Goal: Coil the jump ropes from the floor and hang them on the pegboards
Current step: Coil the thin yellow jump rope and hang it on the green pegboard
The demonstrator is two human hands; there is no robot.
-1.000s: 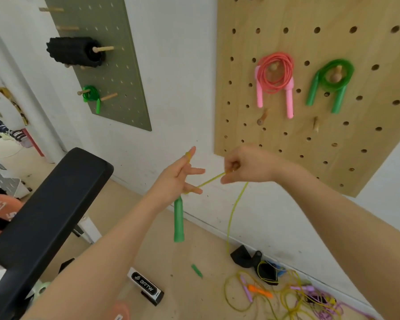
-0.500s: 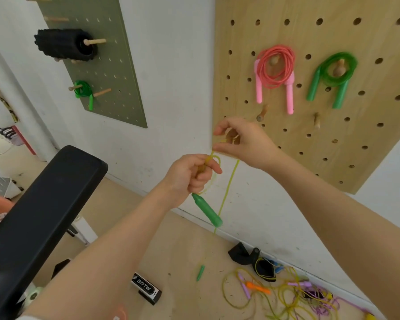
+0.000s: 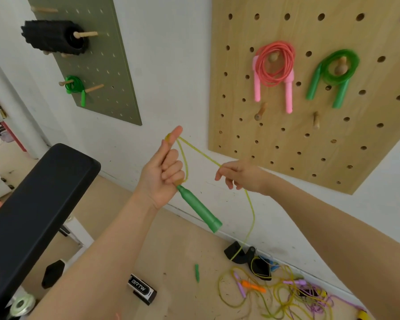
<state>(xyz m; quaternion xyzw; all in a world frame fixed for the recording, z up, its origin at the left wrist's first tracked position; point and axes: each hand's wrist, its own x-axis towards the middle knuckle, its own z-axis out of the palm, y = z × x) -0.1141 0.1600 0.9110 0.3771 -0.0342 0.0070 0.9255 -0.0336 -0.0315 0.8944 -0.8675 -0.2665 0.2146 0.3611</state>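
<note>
A wooden pegboard [image 3: 286,139] on the wall carries a coiled pink jump rope [image 3: 274,68] and a green one [image 3: 333,72] on pegs. Below it, the left hand [image 3: 162,176] grips a yellow-green rope [image 3: 201,153] looped over its raised thumb, the green handle [image 3: 200,210] dangling beneath. The right hand [image 3: 240,175] pinches the same rope, which trails to the floor's tangle [image 3: 284,294].

A tangle of yellow and purple jump ropes [image 3: 293,294] on the floor runs out of view at the bottom right, individual cords too knotted to separate. The pale wooden pegboard [image 3: 286,144] is cropped by the top and right edges, the olive-green pegboard [image 3: 116,72] by the top. The right hand [image 3: 238,175] hides where its fingertips meet the thin yellow-green cord [image 3: 201,153].
</note>
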